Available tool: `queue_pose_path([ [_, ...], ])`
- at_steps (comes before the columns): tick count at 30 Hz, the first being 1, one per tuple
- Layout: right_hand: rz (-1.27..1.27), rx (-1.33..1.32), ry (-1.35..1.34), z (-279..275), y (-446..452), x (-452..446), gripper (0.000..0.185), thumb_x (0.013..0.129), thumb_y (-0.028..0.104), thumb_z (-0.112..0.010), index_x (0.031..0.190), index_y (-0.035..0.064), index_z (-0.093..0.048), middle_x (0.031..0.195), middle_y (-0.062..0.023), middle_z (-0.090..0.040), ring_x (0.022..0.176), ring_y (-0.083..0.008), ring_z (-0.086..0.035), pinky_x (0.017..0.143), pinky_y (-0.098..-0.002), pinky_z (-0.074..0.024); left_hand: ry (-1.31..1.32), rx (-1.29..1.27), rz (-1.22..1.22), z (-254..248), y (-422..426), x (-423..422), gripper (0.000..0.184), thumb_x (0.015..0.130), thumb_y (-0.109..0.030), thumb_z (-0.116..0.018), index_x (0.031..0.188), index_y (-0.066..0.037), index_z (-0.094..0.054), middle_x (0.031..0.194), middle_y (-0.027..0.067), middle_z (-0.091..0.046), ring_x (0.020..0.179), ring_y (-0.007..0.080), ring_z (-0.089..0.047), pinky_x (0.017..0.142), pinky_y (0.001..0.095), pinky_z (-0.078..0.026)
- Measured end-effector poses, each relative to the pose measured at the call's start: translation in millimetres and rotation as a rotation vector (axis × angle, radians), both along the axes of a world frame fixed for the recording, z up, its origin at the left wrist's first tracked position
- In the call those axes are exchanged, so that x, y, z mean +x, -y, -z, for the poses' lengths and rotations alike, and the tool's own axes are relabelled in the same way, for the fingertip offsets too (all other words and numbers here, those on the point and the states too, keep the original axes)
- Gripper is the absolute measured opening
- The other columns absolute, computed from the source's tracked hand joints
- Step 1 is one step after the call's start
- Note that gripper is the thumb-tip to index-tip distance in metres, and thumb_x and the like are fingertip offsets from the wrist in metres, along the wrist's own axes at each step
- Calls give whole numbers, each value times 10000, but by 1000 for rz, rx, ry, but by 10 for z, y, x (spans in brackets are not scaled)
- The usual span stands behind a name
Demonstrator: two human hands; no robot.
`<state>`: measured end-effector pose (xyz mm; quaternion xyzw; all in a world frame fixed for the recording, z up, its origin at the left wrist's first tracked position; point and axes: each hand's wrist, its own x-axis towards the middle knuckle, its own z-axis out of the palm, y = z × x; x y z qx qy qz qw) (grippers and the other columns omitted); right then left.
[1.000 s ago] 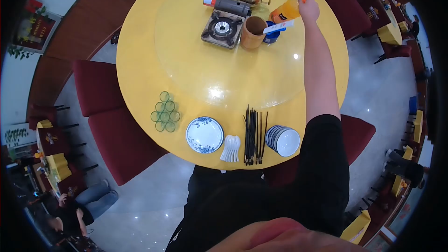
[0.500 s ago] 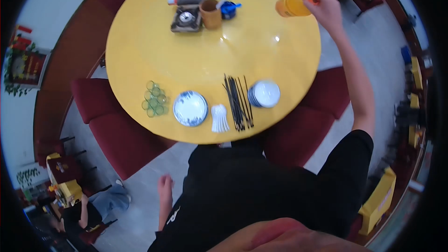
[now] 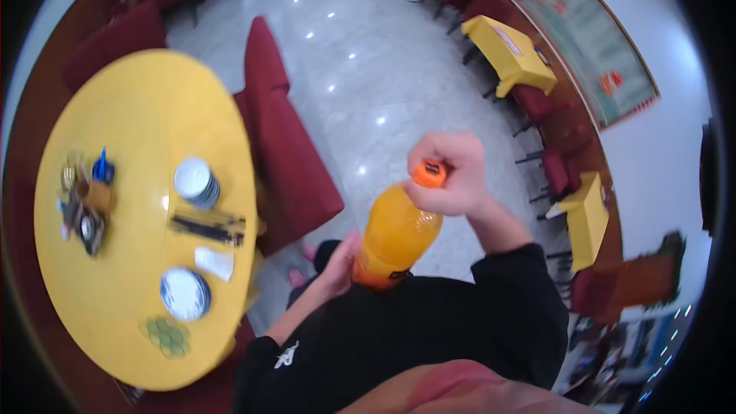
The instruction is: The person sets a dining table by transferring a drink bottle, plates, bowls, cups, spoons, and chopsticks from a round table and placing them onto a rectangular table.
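Yellow covers the round table [image 3: 84,291] off to my left, the biggest thing near me. Just beside its edge stands a dark red chair [image 3: 280,130], its back tall and its seat toward me. My black shirt [image 3: 414,330] comes next, and in front of it I have the big bottle of orange drink [image 3: 399,234], off the table and tilted, its top slanting away from my body and its base close to the shirt.

My left hand [image 3: 336,267] is against the bottle low down, near the base. Part of it is hidden, so I cannot tell how firmly the fingers close. My right hand [image 3: 451,172] is up at the neck end, folded over the top.

On the far part of the table a small stove [image 3: 90,231] sits near a brown pot [image 3: 96,196] and something blue [image 3: 103,169], all too blurred for finer detail. Nearer the chair are the stacked bowls [image 3: 196,182], then dark chopsticks [image 3: 208,227] lying in a bunch, white spoons [image 3: 215,262], the blue-rimmed plates [image 3: 185,293] and a cluster of green glasses [image 3: 167,336].

Smallest is the orange cap [image 3: 429,174], clamped between my right thumb and curled fingers, on the bottle's neck.
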<state>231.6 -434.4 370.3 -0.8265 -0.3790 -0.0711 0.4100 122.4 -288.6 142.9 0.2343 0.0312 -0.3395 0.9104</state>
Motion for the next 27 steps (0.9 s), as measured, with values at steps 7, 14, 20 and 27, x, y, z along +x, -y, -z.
queue_pose_path([
  [7,647,1238,-457,1423,2201,-426,105,811,120,-648,858,57,-577,825,-51,-587,765,-201,-616,665,-289,-485,118,273,513,444,1337,506,560,1008,-450,-377,1365,-28,-466,1328,127,-553,1217,231,-537,1041,376,-408],
  [14,1090,1842,-552,2173,4086,-930,121,844,142,-593,923,138,-501,964,-130,-618,923,-333,-629,795,-494,-548,763,668,869,492,3174,1574,653,914,-453,-613,1359,6,-478,1254,96,-586,1156,173,-533,1001,309,-402],
  [20,1333,2104,-403,2361,4994,-740,114,865,205,-574,930,137,-508,960,-119,-622,891,-311,-623,796,-472,-540,677,561,946,-46,4316,2256,481,920,-349,-612,1295,-77,-486,1224,69,-570,1133,156,-527,968,319,-430],
  [27,1081,1893,-729,2464,5772,1143,216,870,211,-594,1018,59,-551,936,-104,-631,896,-239,-621,793,-387,-521,371,645,443,648,4741,3385,443,934,-383,-574,1200,-30,-547,1143,86,-596,1070,146,-555,919,299,-451],
])
